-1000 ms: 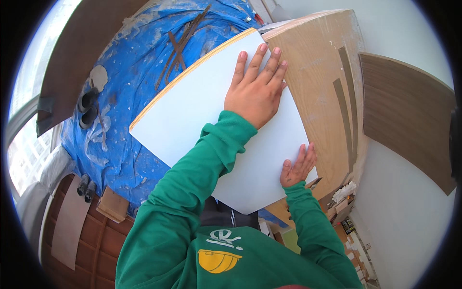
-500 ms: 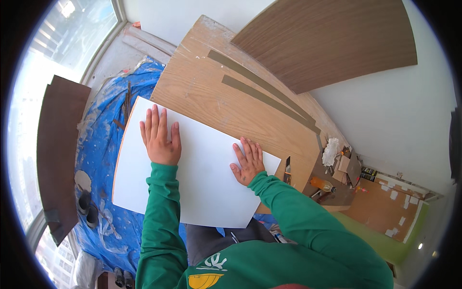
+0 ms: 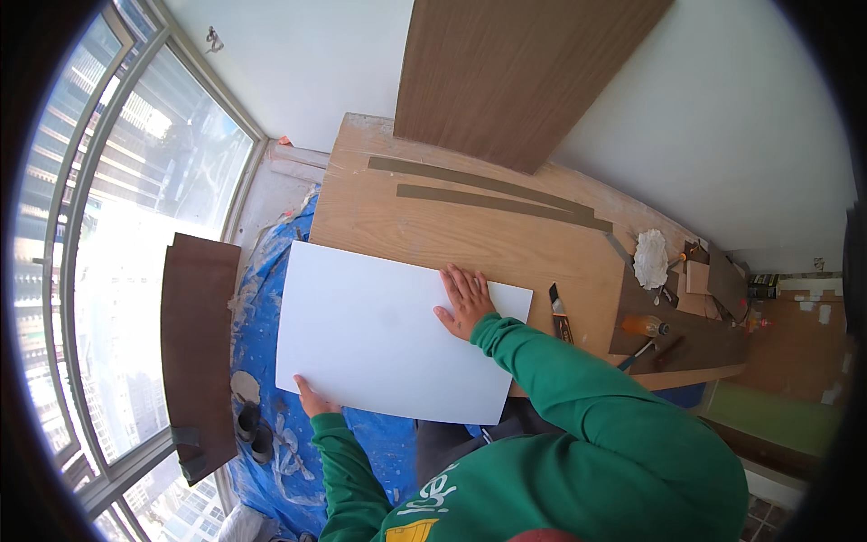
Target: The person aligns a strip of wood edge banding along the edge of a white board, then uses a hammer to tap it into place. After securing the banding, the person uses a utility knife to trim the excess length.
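Note:
A white rectangular panel (image 3: 384, 348) lies partly on the wooden worktop (image 3: 578, 262), its left and near parts sticking out past the top's edge. My left hand (image 3: 318, 399) is at the panel's near left corner, thumb on the upper face and fingers hidden underneath, gripping the edge. Toward the right end, my right hand (image 3: 466, 303) rests flat on the panel, fingers stretched out. A utility knife (image 3: 560, 313) lies on the worktop just right of the panel.
Two thin brown strips (image 3: 488, 206) lie across the worktop's far side. A large brown board (image 3: 515, 81) leans on the wall. At right are an orange bottle (image 3: 645, 325), crumpled white material (image 3: 650, 259) and scraps. Blue sheeting (image 3: 370, 443) covers the floor; a dark board (image 3: 200, 334) stands by the window.
My left hand has slid from the panel's upper left face to its near left corner and taken hold there. My right hand stays on the panel. The whole view has turned.

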`<move>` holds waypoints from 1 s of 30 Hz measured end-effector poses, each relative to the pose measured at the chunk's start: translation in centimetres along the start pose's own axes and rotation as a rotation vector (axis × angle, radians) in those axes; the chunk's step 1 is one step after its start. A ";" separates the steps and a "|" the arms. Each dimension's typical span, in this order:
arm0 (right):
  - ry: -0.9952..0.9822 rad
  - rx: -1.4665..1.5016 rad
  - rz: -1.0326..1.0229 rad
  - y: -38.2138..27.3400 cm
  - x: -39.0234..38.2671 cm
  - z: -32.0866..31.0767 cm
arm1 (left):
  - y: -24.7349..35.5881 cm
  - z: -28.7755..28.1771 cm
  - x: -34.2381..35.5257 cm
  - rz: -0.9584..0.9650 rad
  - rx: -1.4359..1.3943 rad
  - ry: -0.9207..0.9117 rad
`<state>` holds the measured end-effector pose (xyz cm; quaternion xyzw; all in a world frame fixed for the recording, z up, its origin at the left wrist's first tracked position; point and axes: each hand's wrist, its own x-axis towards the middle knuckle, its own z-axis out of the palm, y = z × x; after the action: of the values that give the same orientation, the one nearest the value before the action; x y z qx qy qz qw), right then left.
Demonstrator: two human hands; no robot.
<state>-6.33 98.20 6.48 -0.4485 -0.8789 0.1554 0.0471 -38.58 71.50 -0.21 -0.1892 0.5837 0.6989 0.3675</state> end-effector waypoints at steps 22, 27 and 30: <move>-0.197 1.059 0.236 1.4 1.8 -24.3 | 14.4 17.9 -28.5 0.941 0.213 -0.193; 0.120 1.243 0.153 4.8 -9.1 -27.2 | 16.2 22.3 -33.0 1.081 0.260 -0.155; 0.171 1.357 0.196 5.8 -13.7 -26.6 | 15.7 23.6 -32.5 1.064 0.267 -0.275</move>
<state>12.20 96.50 30.62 -0.4079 -0.5358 0.6386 0.3725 -24.82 83.72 38.81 0.2720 0.6286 0.7263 0.0579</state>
